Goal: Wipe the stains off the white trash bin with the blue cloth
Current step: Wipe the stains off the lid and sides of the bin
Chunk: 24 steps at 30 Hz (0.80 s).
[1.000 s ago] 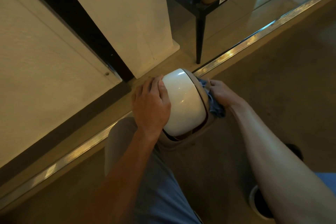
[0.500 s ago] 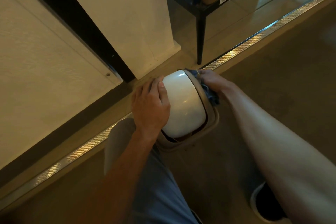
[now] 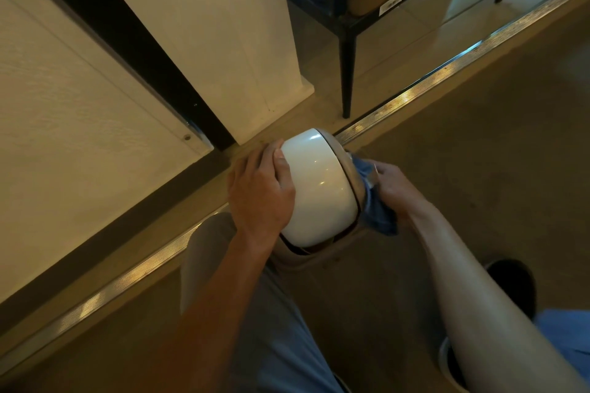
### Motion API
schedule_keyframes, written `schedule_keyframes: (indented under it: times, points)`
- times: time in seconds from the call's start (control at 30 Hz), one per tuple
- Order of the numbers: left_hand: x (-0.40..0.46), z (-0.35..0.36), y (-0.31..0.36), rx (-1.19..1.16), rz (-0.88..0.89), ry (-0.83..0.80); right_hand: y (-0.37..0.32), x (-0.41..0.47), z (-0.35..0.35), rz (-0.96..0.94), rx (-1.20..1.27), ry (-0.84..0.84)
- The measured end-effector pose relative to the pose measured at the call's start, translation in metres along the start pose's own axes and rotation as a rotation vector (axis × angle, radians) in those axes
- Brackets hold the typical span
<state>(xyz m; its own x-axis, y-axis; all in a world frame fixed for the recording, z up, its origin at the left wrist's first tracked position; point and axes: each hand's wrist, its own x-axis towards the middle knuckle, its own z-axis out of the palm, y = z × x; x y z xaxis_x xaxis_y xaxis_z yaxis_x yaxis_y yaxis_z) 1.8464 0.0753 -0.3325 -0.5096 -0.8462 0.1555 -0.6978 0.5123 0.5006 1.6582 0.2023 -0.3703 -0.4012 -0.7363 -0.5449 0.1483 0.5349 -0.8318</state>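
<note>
The white trash bin (image 3: 319, 188) stands on the floor at the centre of the head view, its glossy domed lid facing up. My left hand (image 3: 258, 191) lies flat over the lid's left side and grips it, thumb on the white dome. My right hand (image 3: 394, 188) is closed on the bunched blue cloth (image 3: 376, 204) and presses it against the bin's right side, just below the lid rim. The bin's body below the lid is mostly hidden.
A metal threshold strip (image 3: 415, 96) runs diagonally behind the bin. A black furniture leg (image 3: 346, 73) stands just beyond it. A white pillar (image 3: 223, 41) and a dark door frame (image 3: 134, 51) rise to the left. My knee (image 3: 207, 252) and shoe (image 3: 514, 284) are close by.
My right hand has slid the blue cloth from the bin's upper right rim back down along its right side. The left hand has kept its hold on the lid.
</note>
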Motion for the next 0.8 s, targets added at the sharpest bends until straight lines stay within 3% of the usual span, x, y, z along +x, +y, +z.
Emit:
schedule_keyframes:
  times: [0.23,0.4,0.67,0.8]
  points:
    - [0.000,-0.001,0.001,-0.008,-0.012,-0.010,-0.006,0.001,0.000,-0.011,0.052,-0.015]
    - [0.001,-0.001,0.001,0.011,-0.009,-0.014,0.037,-0.031,0.010,0.060,0.224,0.119]
    - [0.000,-0.004,0.004,0.037,-0.018,-0.031,-0.015,0.016,-0.003,0.028,-0.020,-0.044]
    - [-0.001,-0.005,0.006,0.036,-0.022,-0.043,-0.020,0.020,0.004,-0.069,-0.003,0.031]
